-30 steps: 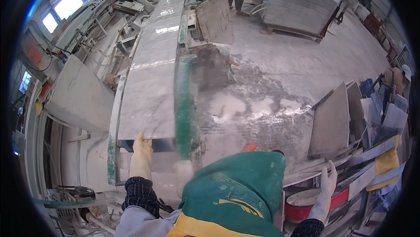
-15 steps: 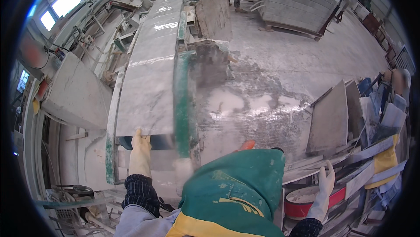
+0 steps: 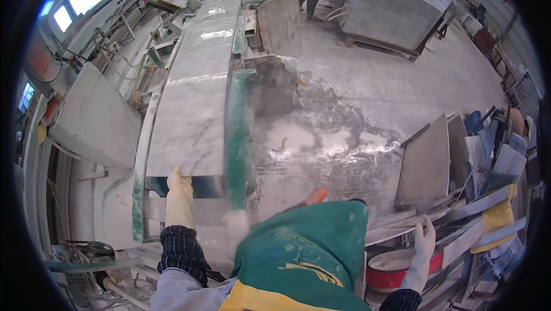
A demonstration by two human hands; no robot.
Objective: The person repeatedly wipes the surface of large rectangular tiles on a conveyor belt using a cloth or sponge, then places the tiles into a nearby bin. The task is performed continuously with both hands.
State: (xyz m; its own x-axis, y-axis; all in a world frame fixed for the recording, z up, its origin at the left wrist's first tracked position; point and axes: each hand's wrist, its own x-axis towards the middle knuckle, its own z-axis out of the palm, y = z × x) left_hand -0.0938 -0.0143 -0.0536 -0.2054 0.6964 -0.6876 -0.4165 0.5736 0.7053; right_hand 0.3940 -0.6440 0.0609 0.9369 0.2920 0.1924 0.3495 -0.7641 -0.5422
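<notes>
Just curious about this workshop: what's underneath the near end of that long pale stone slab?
The gloved left hand touches the slab's near edge; below it show a dark gap and the green-edged machine bed. Anything further under is covered.

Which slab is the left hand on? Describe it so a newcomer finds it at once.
Start at the long machine bed with the green rail running away from the person. The pale grey veined stone slab lies flat along the rail's left side, and the gloved left hand touches its near end. Unlike the slabs leaning upright at right, it lies flat and is far longer.
</notes>
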